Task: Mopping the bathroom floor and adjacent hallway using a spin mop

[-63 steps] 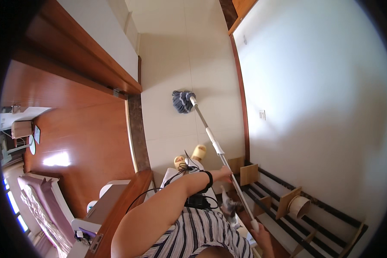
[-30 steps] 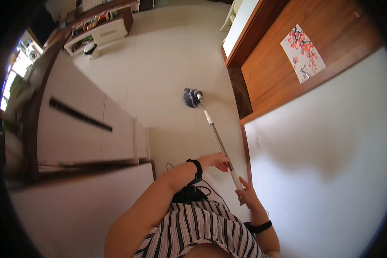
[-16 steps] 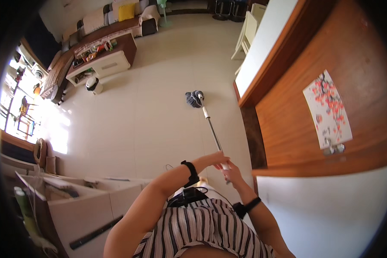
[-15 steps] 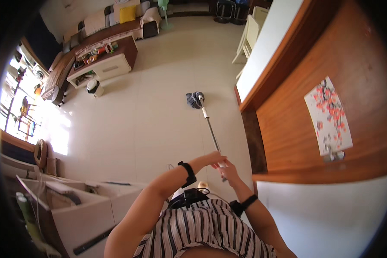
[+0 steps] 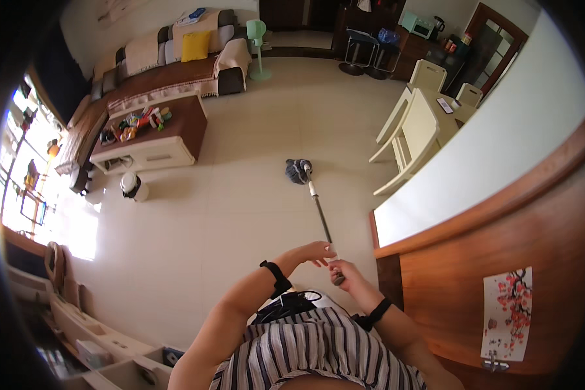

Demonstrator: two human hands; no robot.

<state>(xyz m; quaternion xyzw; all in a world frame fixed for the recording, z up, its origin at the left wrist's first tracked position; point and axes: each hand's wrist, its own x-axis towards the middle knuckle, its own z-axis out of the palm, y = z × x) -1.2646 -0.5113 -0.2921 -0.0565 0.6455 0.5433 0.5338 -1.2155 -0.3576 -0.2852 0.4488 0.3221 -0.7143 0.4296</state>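
A mop (image 5: 318, 209) with a dark grey strand head (image 5: 298, 171) reaches out ahead of me, its head flat on the floor. My right hand (image 5: 348, 275) is closed round the pole near its lower end, whose tip sticks out below the fist. Just above it, my left hand (image 5: 314, 253) rests against the pole with its fingers loosened and apart. Whether those fingertips still touch the far side of the pole is hard to see. Both wrists wear black bands.
Pale tiles (image 5: 240, 214) surround the mop. A wooden door (image 5: 448, 305) and white wall (image 5: 474, 188) stand close on the right, cream chairs (image 5: 415, 140) beyond. At left are a coffee table (image 5: 188, 127), a white bin (image 5: 134, 187) and a sofa (image 5: 169, 71); a green fan (image 5: 257, 49) stands farther back.
My view has tilted up and moved forward, bringing in the dining chairs and door at the back. The left hand's grip on the pole has loosened; the right hand still holds it.
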